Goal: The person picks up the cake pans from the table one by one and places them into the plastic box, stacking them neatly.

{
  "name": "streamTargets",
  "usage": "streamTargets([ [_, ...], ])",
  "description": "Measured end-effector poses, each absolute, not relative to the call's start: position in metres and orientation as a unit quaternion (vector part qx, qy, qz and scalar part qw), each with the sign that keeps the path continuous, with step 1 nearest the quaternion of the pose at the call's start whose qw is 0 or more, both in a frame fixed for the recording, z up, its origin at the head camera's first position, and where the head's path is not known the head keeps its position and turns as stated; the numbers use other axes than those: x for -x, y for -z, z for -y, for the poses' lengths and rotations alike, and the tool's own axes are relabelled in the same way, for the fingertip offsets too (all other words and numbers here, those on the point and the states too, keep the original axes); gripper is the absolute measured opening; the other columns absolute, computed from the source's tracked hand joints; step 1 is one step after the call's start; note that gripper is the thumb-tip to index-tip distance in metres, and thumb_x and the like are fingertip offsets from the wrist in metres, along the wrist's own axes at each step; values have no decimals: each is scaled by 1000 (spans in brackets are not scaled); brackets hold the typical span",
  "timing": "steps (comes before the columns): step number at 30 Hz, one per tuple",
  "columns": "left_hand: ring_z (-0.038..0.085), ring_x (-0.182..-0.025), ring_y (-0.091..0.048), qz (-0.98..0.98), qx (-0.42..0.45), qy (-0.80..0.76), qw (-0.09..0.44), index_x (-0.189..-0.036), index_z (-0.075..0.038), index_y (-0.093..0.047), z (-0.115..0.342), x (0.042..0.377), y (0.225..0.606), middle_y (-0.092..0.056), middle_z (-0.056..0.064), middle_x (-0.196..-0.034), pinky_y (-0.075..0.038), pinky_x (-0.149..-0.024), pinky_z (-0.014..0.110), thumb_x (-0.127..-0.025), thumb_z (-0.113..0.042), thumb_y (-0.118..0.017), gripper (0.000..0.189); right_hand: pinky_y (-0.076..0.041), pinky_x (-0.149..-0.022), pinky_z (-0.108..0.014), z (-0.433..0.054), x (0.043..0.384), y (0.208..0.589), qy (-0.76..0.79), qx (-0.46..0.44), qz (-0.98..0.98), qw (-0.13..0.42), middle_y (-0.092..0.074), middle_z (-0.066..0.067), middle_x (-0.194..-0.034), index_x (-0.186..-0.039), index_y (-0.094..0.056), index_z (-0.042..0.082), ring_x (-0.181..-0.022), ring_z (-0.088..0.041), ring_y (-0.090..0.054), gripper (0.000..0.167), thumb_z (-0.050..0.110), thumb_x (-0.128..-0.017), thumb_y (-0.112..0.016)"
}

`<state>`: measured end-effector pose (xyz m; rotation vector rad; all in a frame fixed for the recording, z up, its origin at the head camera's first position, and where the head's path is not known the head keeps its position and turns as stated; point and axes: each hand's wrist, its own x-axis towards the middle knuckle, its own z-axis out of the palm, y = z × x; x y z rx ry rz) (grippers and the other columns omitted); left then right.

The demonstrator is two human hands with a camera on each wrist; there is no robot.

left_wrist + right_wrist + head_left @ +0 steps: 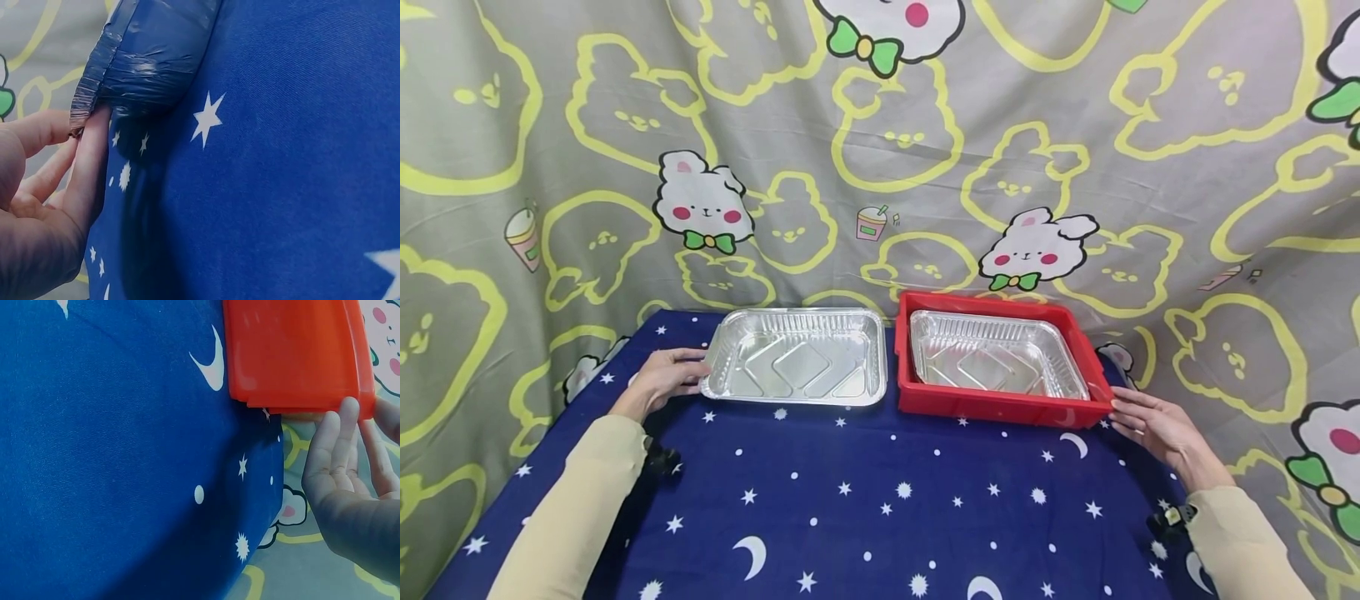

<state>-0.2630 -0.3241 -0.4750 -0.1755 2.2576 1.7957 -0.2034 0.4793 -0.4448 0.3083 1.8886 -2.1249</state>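
Observation:
On the left lies a shallow silver foil tray (801, 367), its base embossed with diamond shapes. My left hand (662, 377) pinches its left rim, as the left wrist view shows the crimped foil edge (94, 81) between thumb and finger. To the right stands a red plastic bin (1000, 406) with a second foil tray (992, 358) inside it. My right hand (1161, 429) holds the bin's right end; in the right wrist view fingertips (349, 409) lie against its outer wall and the thumb is at the rim, partly hidden.
A navy tablecloth (850, 517) with white stars, dots and moons covers the table. Directly behind both trays hangs a grey curtain (805, 125) with yellow bear outlines and white rabbits. A narrow gap separates the left foil tray from the bin.

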Motion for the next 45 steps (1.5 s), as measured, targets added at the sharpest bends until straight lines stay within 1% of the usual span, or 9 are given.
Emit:
streamTargets([
  [16, 0, -83, -72, -770, 58, -622, 128, -153, 18, -30, 326, 260, 477, -73, -14, -88, -66, -75, 20, -102, -5, -63, 66, -67, -78, -24, -481, 201, 449, 727, -107, -664, 137, -80, 12, -97, -98, -80, 33, -87, -9, -78, 37, 5, -107, -58],
  [23, 1, -81, -72, -762, 55, -634, 120, -153, 18, -30, 324, 257, 480, -73, -13, -87, -65, -74, 20, -102, -5, -63, 65, -68, -79, -25, -480, 202, 446, 734, -104, -656, 138, -81, 9, -96, -98, -81, 31, -86, -9, -78, 37, 4, -107, -58],
  [27, 2, -80, -72, -758, 62, -638, 119, -154, 18, -29, 322, 253, 482, -73, -12, -87, -65, -73, 20, -102, -4, -63, 65, -67, -78, -25, -481, 203, 444, 737, -95, -655, 141, -81, 9, -96, -100, -82, 31, -86, -9, -78, 38, 3, -107, -57],
  [36, 5, -79, -73, -740, 68, -658, 122, -154, 20, -24, 321, 248, 479, -73, -10, -87, -66, -71, 22, -102, 2, -57, 64, -67, -78, -24, -480, 204, 444, 734, -96, -658, 139, -80, 10, -96, -100, -81, 31, -88, -9, -78, 38, 2, -107, -57],
  [40, 6, -80, -74, -734, 60, -665, 123, -154, 19, -24, 323, 246, 480, -74, -10, -88, -66, -72, 23, -102, 2, -59, 64, -67, -79, -24, -480, 204, 445, 733, -99, -658, 139, -80, 10, -97, -100, -81, 31, -88, -9, -78, 38, 3, -107, -58],
  [45, 5, -80, -74, -741, 57, -659, 115, -152, 15, -28, 326, 245, 483, -74, -11, -88, -67, -73, 23, -102, -2, -62, 63, -67, -78, -24, -481, 203, 446, 736, -94, -657, 137, -80, 10, -97, -100, -81, 31, -87, -9, -78, 39, 2, -107, -56],
])
